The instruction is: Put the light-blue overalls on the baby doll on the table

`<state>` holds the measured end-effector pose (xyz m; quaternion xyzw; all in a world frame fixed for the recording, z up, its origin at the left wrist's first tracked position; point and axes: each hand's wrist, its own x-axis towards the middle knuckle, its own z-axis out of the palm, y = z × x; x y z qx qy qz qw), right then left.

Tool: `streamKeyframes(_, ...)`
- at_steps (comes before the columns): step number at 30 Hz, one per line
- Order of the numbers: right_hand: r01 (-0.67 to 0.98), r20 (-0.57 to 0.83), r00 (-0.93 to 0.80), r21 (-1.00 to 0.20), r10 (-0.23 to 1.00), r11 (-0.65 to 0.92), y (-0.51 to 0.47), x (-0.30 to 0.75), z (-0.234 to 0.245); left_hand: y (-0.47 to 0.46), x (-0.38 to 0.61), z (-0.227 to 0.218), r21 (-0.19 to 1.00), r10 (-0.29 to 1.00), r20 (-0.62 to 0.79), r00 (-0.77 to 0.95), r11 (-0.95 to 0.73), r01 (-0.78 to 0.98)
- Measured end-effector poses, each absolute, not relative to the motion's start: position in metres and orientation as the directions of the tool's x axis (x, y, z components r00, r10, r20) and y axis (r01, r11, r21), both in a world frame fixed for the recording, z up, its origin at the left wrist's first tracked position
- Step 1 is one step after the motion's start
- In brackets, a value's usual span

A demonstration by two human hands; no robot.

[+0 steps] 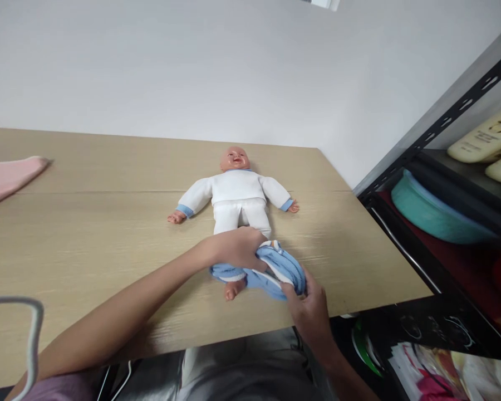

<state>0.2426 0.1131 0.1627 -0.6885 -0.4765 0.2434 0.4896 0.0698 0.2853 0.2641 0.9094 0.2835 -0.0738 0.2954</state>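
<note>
A baby doll (236, 195) in white top and trousers lies on its back on the wooden table (87, 234), head away from me. A bunched blue garment (281, 268) sits around its lower legs; one bare foot sticks out at the near side. My left hand (236, 248) is closed on the garment's top edge over the doll's legs. My right hand (308, 305) grips the garment's near right side at the table's front edge.
A pink cloth (8, 177) lies at the table's far left. A white hanger (29, 334) shows at the lower left. A black metal shelf (442, 167) on the right holds a teal basin (434, 214) and bottles (484, 139).
</note>
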Motion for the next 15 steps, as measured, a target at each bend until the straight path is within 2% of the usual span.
streamKeyframes(3, 0.541, 0.244, 0.427, -0.841, 0.871, -0.029, 0.116, 0.25, 0.158, 0.272, 0.076, 0.27, 0.361, 0.542, -0.343, 0.767, -0.678, 0.641)
streamKeyframes(5, 0.549, 0.242, 0.392, -0.835, 0.887, -0.015, 0.119, 0.25, 0.158, 0.266, 0.078, 0.274, 0.307, 0.57, -0.375, 0.731, -0.668, 0.678)
streamKeyframes(11, 0.424, 0.068, 0.337, -0.901, 0.939, -0.087, 0.122, 0.244, 0.157, 0.262, 0.073, 0.283, 0.235, 0.563, -0.411, 0.717, -0.694, 0.68)
streamKeyframes(15, 0.278, -0.071, 0.32, -0.946, 0.945, -0.165, 0.12, 0.242, 0.156, 0.263, 0.069, 0.283, 0.233, 0.599, -0.364, 0.714, -0.683, 0.692)
